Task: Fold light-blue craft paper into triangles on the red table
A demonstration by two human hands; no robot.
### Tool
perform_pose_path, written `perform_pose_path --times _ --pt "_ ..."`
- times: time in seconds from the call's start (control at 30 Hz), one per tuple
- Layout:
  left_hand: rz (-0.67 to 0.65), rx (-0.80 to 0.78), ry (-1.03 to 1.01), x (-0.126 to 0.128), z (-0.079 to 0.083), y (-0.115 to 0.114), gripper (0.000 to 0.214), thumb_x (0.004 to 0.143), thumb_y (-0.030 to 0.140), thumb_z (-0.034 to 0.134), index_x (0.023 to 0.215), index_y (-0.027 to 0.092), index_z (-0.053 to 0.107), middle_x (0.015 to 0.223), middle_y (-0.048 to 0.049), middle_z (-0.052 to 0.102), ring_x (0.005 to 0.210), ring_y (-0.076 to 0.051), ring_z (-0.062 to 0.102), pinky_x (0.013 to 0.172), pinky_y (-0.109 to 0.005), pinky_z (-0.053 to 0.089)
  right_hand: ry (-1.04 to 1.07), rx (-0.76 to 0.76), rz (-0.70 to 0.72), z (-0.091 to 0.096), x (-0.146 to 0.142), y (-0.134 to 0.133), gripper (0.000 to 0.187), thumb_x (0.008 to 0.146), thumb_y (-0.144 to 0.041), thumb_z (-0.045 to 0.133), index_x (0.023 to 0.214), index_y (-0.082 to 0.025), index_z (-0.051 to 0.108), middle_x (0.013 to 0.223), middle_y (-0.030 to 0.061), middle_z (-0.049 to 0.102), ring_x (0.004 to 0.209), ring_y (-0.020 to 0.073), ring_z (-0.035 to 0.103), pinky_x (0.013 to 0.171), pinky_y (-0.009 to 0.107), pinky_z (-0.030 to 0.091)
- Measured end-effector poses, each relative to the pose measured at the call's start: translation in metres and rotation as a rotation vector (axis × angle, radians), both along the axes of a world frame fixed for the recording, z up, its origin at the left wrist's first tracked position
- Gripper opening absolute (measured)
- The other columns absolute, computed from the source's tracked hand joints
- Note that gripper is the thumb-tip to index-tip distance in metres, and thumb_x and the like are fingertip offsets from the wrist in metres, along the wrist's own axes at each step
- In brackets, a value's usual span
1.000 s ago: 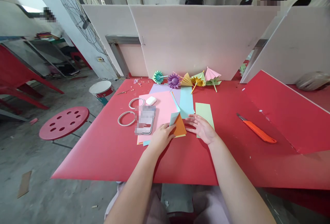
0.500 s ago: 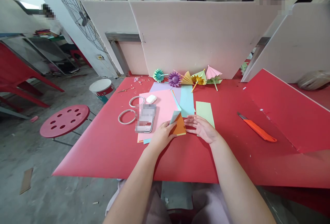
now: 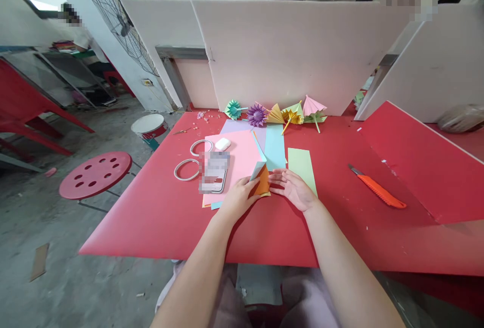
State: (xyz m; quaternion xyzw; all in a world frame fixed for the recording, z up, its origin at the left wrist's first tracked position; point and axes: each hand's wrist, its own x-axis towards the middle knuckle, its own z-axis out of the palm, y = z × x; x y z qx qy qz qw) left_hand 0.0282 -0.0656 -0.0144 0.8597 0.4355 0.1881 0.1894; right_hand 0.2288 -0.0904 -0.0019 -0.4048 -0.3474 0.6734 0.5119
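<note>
My left hand (image 3: 239, 198) is closed on the near left part of some orange paper (image 3: 263, 183), with a light blue piece (image 3: 257, 170) standing up beside it. Its thumb and fingers hide part of the paper. At the orange paper's right edge is my right hand (image 3: 294, 190), fingers stretched out and apart, the tips at or touching that edge. Under and left of my left hand lies a pink sheet (image 3: 242, 149). A light green paper strip (image 3: 301, 164) lies just behind my right hand.
A phone (image 3: 214, 173), a white earbud case (image 3: 223, 144) and two tape rolls (image 3: 186, 170) lie on the left. An orange utility knife (image 3: 381, 191) is on the right. Folded paper umbrellas (image 3: 313, 106) line the back of the red table (image 3: 143, 227), before a white partition (image 3: 287, 51).
My right hand has shifted slightly left, against the orange paper, whose visible part looks narrower. My left hand stays about where it was.
</note>
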Motion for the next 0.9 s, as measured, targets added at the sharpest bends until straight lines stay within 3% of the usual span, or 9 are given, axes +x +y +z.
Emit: perform_pose_path --times 0.1,0.27,0.33,0.5,0.6,0.7,0.8,0.9 --pt "-0.009 -0.009 0.002 0.000 0.003 -0.001 0.041 0.083 0.030 0.053 0.124 0.024 0.049 0.113 -0.0062 0.055 0.106 -0.020 0.052 0.090 -0.030 0.043 -0.294 0.095 -0.069 -0.001 -0.002 -0.004 0.027 0.079 -0.041 0.052 0.100 -0.027 0.060 0.110 0.0042 0.061 0.110 0.0215 0.052 0.095 0.042 0.039" --pt "-0.012 -0.028 0.041 0.001 0.006 -0.002 0.034 0.083 0.028 0.052 0.117 0.024 0.055 0.112 -0.0068 0.055 0.105 -0.021 0.053 0.089 -0.030 0.044 -1.129 0.245 -0.120 -0.023 0.014 -0.022 0.047 0.079 -0.048 0.051 0.123 -0.033 0.049 0.142 0.0020 0.035 0.133 0.0253 0.024 0.108 0.047 0.017" --pt "-0.023 -0.017 0.047 0.002 0.005 -0.001 0.032 0.083 0.028 0.054 0.115 0.025 0.057 0.118 -0.0067 0.054 0.110 -0.021 0.050 0.093 -0.031 0.041 -1.329 0.268 -0.094 -0.035 0.029 -0.029 0.055 0.080 -0.051 0.047 0.131 -0.031 0.041 0.145 0.0031 0.030 0.135 0.0257 0.016 0.109 0.049 0.011" --pt "-0.034 -0.030 0.050 0.002 0.005 0.000 0.033 0.082 0.028 0.055 0.115 0.024 0.057 0.118 -0.0062 0.054 0.111 -0.021 0.050 0.095 -0.032 0.040 -1.653 0.197 -0.077 -0.049 0.083 -0.034 0.059 0.084 -0.054 0.033 0.136 -0.025 0.034 0.147 0.0069 0.024 0.136 0.0256 0.013 0.108 0.049 0.014" --pt "-0.035 -0.037 0.043 0.000 0.008 0.000 0.033 0.081 0.028 0.057 0.114 0.025 0.058 0.116 -0.0060 0.055 0.110 -0.021 0.050 0.094 -0.031 0.041 -1.718 0.162 -0.107 -0.048 0.115 -0.029 0.055 0.086 -0.051 0.031 0.134 -0.025 0.037 0.146 0.0066 0.026 0.135 0.0256 0.018 0.107 0.049 0.017" --pt "-0.058 -0.037 0.018 0.000 0.012 -0.003 0.030 0.082 0.032 0.056 0.111 0.025 0.060 0.117 -0.0052 0.055 0.108 -0.020 0.051 0.091 -0.029 0.042 -1.733 0.113 -0.169 -0.041 0.128 -0.023 0.051 0.084 -0.048 0.035 0.128 -0.025 0.045 0.143 0.0076 0.032 0.134 0.0288 0.019 0.106 0.054 0.017" --pt "-0.131 -0.034 0.001 0.000 0.016 -0.007 0.028 0.086 0.039 0.048 0.106 0.025 0.063 0.119 -0.0044 0.055 0.112 -0.020 0.049 0.095 -0.031 0.039 -1.550 0.200 -0.261 -0.024 0.109 -0.012 0.042 0.083 -0.044 0.039 0.117 -0.025 0.055 0.135 0.0073 0.045 0.132 0.0268 0.026 0.106 0.050 0.022" --pt "-0.174 -0.013 0.021 0.002 0.018 -0.011 0.033 0.088 0.043 0.043 0.108 0.025 0.062 0.120 -0.0049 0.054 0.119 -0.022 0.043 0.102 -0.039 0.030 -1.079 0.213 -0.249 -0.002 0.063 0.005 0.034 0.082 -0.046 0.044 0.107 -0.030 0.059 0.117 0.0038 0.058 0.112 0.0228 0.050 0.098 0.043 0.037"
